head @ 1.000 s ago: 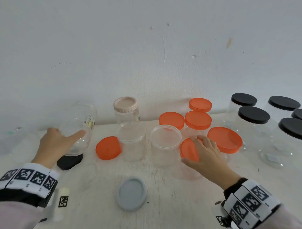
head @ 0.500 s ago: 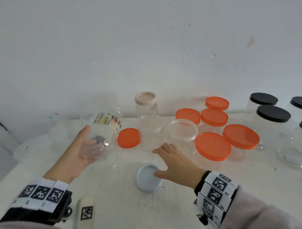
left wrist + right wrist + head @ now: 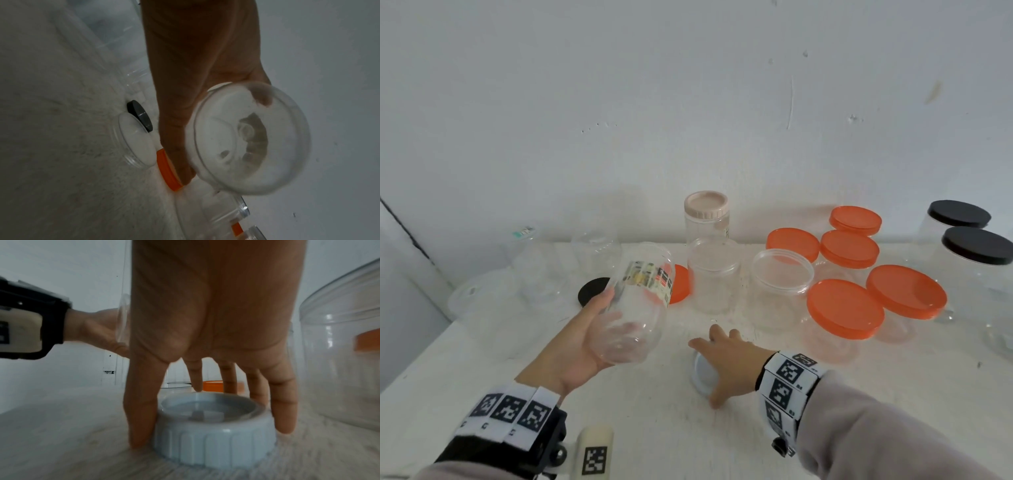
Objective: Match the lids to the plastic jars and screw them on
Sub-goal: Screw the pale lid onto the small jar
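Right hand (image 3: 727, 359) has now dropped over the grey lid (image 3: 213, 434) on the table (image 3: 654, 428), fingers spread round its rim, gripping. Left hand (image 3: 582, 342) still holds the labelled clear jar (image 3: 638, 308), lifted higher and tilted, nearer the loose orange lid (image 3: 681, 284) than before.

The labelled jar (image 3: 640, 301) is clear, glossy plastic with a paper label. The grey lid (image 3: 213, 434) is matt plastic with a ribbed side. The orange lids (image 3: 845, 308) look smooth, slightly shiny plastic. The tabletop (image 3: 654, 428) is white, rough and scuffed. The black lid (image 3: 139, 115) looks matt
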